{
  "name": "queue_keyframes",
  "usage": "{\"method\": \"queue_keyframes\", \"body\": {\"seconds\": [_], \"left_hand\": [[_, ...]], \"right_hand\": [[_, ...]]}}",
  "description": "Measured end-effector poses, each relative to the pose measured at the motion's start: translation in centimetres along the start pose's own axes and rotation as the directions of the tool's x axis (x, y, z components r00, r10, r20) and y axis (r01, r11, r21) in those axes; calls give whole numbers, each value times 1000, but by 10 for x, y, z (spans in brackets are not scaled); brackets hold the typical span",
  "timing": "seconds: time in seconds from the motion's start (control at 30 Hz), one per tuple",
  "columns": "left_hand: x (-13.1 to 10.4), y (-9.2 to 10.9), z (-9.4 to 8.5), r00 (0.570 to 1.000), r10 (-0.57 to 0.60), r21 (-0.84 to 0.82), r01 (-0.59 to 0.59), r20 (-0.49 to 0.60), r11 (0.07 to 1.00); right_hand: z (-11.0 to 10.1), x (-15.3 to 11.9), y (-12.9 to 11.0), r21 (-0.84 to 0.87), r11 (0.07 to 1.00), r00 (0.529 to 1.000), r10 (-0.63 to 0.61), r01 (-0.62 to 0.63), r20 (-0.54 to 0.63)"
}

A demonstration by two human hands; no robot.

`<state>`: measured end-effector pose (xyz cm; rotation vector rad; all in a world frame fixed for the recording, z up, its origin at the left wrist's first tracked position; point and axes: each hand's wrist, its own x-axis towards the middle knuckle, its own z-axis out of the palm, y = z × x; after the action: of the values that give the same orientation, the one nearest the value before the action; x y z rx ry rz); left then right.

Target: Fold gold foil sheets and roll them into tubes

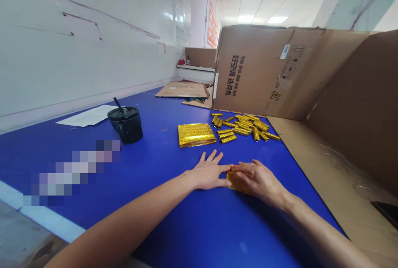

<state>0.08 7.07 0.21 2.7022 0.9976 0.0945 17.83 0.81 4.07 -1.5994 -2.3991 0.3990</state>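
Observation:
A small gold foil piece (239, 182) lies flat on the blue table, partly hidden under my right hand. My left hand (209, 172) rests palm down with fingers spread, its thumb and index fingertips at the foil's left edge. My right hand (259, 179) is curled over the foil, fingers close together and thumb tucked beneath them. Beyond my left hand lies a stack of flat gold foil packets (196, 135). To its right is a loose pile of rolled gold foil tubes (244, 125).
A dark lidded mug (129, 125) with a stick in it stands at the left, by a white paper sheet (88, 116). A large cardboard box (258, 73) rises behind the tubes, with cardboard (298, 143) along the right edge. Flat cardboard (183, 90) lies at the back.

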Motion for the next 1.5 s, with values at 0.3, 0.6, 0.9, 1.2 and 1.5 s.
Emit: {"method": "queue_keyframes", "body": {"seconds": [0.3,0.6,0.9,1.2,1.5], "left_hand": [[4,-4,-2,999,-13,-27,15,47,1000],[4,0,-5,999,-10,-6,11,41,1000],[2,-4,-9,964,-92,215,147,-249,965],[-9,31,-1,964,240,312,-195,-111,930],[-9,26,3,964,258,321,-225,-64,920]], "right_hand": [[19,2,10,-96,984,987,-140,147,78],[19,6,25,-250,962,993,-95,109,68],[30,-20,13,-364,931,999,6,-25,-53],[30,-22,6,-367,930,999,-2,-11,-34],[21,-18,7,-295,955,998,20,-34,-51]]}}
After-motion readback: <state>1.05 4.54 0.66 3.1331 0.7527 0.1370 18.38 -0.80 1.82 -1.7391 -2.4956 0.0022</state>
